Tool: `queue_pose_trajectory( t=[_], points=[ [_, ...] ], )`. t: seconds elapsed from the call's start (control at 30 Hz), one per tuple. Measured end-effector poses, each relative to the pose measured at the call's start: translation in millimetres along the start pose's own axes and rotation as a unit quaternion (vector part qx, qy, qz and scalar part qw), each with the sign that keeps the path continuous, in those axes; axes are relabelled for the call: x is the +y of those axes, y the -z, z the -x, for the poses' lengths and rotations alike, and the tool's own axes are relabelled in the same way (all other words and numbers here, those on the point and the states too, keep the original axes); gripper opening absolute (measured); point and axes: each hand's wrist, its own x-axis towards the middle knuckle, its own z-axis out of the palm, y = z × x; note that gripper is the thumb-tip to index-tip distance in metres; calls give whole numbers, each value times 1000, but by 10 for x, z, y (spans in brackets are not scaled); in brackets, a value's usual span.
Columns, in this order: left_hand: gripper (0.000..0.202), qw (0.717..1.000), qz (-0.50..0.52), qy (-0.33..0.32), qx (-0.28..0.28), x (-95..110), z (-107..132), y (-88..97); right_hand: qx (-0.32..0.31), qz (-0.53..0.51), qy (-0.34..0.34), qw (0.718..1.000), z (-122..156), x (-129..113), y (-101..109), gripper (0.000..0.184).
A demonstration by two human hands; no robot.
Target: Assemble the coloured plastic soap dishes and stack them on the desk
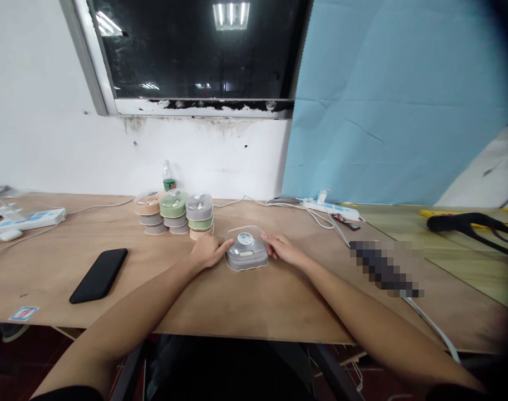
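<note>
A grey oval plastic box with a clear lid stands upright on the table in front of me. Its lid bears a round white sticker and a small pale tab at the front. A thin pale cord or edge loops around it. At the box's left side is my left hand, fingers curled, thumb against the lid. My right hand grips the opposite side, thumb near the top edge and fingers bent beneath. Behind my left hand, similar boxes in peach, green and grey are piled in three stacks.
A black phone lies at left, near a power strip. Behind the stacks stands a plastic bottle. Another power strip with white cables sits at the back right. A pixelated dark object lies right of my right arm.
</note>
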Motion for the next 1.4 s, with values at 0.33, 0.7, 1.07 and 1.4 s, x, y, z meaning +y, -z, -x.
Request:
queue_pose_trajectory(
  t=[0.33, 0.7, 1.07, 1.4],
  points=[
    [71, 997, -54, -14, -47, -13, -17, -13, -53, 77, 6, 996, 35, -13, 75, 56],
    [70, 995, -36, -61, -70, -91, -15, -51, -118, 77, 23, 990, 34, 83, 137, 51],
    [68, 995, -26, -60, -73, -99, -11, -53, -100, 166, 36, 980, 45, 48, 115, 55],
    [64, 997, -44, -43, -45, -103, -43, -49, -37, 206, 50, 977, 15, 112, 68, 57]
  ],
)
